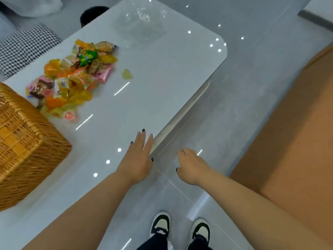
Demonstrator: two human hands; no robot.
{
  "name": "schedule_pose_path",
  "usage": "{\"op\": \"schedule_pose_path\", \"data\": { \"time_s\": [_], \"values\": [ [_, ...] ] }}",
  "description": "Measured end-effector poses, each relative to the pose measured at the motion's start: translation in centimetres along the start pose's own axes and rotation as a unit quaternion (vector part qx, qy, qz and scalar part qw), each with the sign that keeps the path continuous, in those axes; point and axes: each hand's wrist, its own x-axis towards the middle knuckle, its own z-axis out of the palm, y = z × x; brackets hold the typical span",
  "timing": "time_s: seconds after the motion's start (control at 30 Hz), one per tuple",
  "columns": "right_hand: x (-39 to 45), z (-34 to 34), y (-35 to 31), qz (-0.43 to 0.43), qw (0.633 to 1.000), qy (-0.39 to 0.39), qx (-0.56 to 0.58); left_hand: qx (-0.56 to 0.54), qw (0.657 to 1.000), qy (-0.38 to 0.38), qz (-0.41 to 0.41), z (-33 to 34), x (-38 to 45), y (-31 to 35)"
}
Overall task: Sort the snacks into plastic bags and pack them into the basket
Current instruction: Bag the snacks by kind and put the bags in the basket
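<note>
A heap of wrapped snacks [72, 78] in orange, yellow, pink and green lies on the white table [162, 73], left of centre. One pale yellow snack [127, 74] sits apart to the right of the heap. Clear plastic bags [142, 24] lie at the far end of the table. A woven wicker basket [23, 141] stands at the left edge. My left hand [139, 156] reaches over the table's near edge with straight fingers and holds nothing. My right hand [191, 165] hangs off the table over the floor, fingers loosely curled, empty.
A houndstooth cushion [27, 47] lies beyond the table at the left. An orange-brown surface [297, 132] fills the right side. The glossy grey floor [234, 105] runs along the table's right edge, and my two shoes [180, 228] show below.
</note>
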Motion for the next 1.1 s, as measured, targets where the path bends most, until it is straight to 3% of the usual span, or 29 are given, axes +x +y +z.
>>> {"op": "schedule_pose_path", "data": {
  "time_s": [0.07,0.17,0.43,0.53,0.97,1.03,1.1],
  "values": [
    [3.6,2.1,0.5,-0.02,1.0,-0.004,-0.011,0.078,0.996,0.042,0.018,2.3,2.1,-3.1],
    [8.5,5.0,0.8,-0.051,0.998,-0.012,-0.035,0.144,0.988,0.048,0.026,4.9,4.2,-7.1],
    [16.9,8.9,0.6,-0.089,0.99,-0.016,-0.107,0.072,0.982,0.159,0.077,7.6,5.2,-10.1],
    [17.6,8.8,1.2,-0.073,0.983,-0.028,-0.168,0.066,0.981,0.166,0.076,7.6,5.2,-9.9],
    [13.7,10.4,3.1,0.0,0.975,-0.042,-0.217,0.093,0.975,0.188,0.069,8.2,5.3,-9.7],
    [11.8,10.7,2.4,0.048,0.984,-0.03,-0.169,0.093,0.975,0.19,0.069,8.2,5.3,-9.7],
    [9.5,11.2,2.0,0.068,0.994,0.053,-0.072,0.093,0.975,0.188,0.068,8.2,5.3,-9.7]
  ]
}}
